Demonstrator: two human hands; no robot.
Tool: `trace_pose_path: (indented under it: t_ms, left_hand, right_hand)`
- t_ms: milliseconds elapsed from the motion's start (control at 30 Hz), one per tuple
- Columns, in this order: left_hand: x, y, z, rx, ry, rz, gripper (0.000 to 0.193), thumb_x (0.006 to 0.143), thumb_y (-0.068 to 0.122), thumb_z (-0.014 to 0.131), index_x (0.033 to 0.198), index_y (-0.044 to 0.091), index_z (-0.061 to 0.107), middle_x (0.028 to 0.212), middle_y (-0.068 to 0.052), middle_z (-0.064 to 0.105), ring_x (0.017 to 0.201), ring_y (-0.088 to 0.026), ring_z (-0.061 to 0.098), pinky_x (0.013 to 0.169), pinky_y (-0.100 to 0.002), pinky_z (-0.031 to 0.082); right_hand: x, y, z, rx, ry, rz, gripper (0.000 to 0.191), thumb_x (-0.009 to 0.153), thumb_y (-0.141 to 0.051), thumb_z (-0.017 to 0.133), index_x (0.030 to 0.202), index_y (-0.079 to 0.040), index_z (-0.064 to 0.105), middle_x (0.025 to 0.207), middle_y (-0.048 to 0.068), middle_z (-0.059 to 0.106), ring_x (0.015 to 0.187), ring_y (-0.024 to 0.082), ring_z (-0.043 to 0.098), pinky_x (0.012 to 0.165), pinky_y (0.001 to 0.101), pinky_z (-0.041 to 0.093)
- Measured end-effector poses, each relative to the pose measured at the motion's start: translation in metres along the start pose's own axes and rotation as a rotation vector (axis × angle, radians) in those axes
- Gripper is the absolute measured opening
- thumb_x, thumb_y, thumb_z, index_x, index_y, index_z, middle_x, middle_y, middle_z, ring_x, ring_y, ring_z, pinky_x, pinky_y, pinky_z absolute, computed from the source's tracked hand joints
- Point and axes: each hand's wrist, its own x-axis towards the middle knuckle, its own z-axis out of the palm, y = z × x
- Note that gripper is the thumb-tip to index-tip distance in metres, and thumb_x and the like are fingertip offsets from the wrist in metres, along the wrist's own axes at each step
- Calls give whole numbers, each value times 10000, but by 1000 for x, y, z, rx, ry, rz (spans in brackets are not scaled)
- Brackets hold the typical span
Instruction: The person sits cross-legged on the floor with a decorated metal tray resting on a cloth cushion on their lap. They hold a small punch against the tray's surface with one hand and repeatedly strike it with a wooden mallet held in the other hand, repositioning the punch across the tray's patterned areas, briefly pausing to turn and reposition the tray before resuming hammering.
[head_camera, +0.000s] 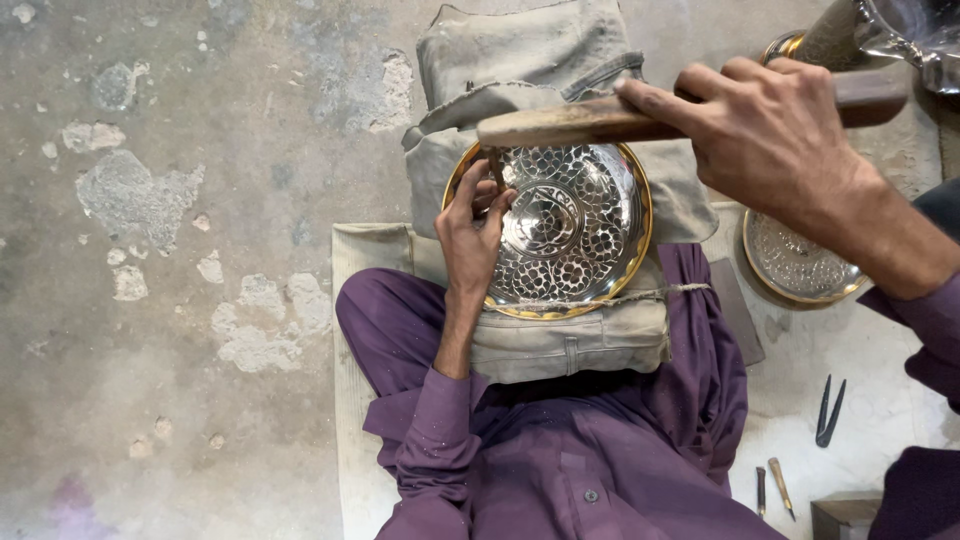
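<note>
1. The left hand (473, 232) rests on the engraved metal plate (560, 230), its fingers pinched around a thin chisel (494, 168) held nearly upright, with the tip on the plate near its upper left rim. I judge that the heel of the hand rests on the metal to steady the tool.

2. The right hand (770, 130) is clenched around the handle of a wooden hammer (590, 120), which lies crosswise above the plate. Its far end hangs just over the head of the chisel, in line to strike it.

3. The plate is silver-coloured with a gold rim and a dense flower-and-lattice pattern. It lies on a padded cloth cushion (560, 345) in the person's lap, between the crossed legs in purple clothing (560, 450). A cord (640, 296) runs across its lower edge, seemingly to hold it in place. The soft pad likely gives under the blows and tilts the work toward the eyes.

4. A second patterned plate (795, 265) lies on the floor at the right, partly hidden by the right forearm.

5. On the pale mat (880, 410) at the right, within reach, lie dark metal dividers (829, 410) and two small punches (771, 488).

6. The worn concrete floor (170, 250) fills the left side.
</note>
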Motion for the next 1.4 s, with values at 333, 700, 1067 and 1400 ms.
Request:
trace_pose_path:
  t_ms: [333, 700, 1067, 1400]
  left_hand:
    - [-2, 3, 1, 18, 27, -36, 504, 927, 94, 771, 1392, 143, 582, 1007, -114, 783, 916, -203, 794, 760, -351, 700]
    - [-10, 4, 0, -32, 49, -101, 443, 946, 100, 761, 1359, 108, 600, 986, -105, 794, 909, -198, 805, 757, -363, 697]
    - [-11, -3, 0, -24, 30, -82, 475, 942, 100, 757, 1379, 159, 580, 1004, -107, 788, 902, -202, 800, 731, -349, 711]
    - [12, 3, -4, -38, -57, 50, 461, 980, 119, 731, 1405, 173, 561, 1038, -100, 793, 927, -200, 801, 784, -348, 714]
  right_hand:
    - [3, -3, 2, 121, 80, 26, 654, 972, -151, 648, 1596, -289, 510, 1014, 12, 736, 739, 149, 705, 655, 321, 604]
    - [14, -7, -6, 290, -230, 114, 484, 1037, -77, 542, 1500, -214, 525, 876, 61, 682, 647, 171, 683, 493, 321, 570]
    - [12, -5, -6, 100, 27, -4, 584, 1011, -144, 635, 1566, -300, 542, 1050, 40, 753, 709, 173, 697, 579, 363, 592]
    - [-10, 3, 2, 310, -114, 178, 682, 939, -72, 658, 1593, -228, 542, 1033, 57, 701, 658, 200, 653, 571, 364, 581]
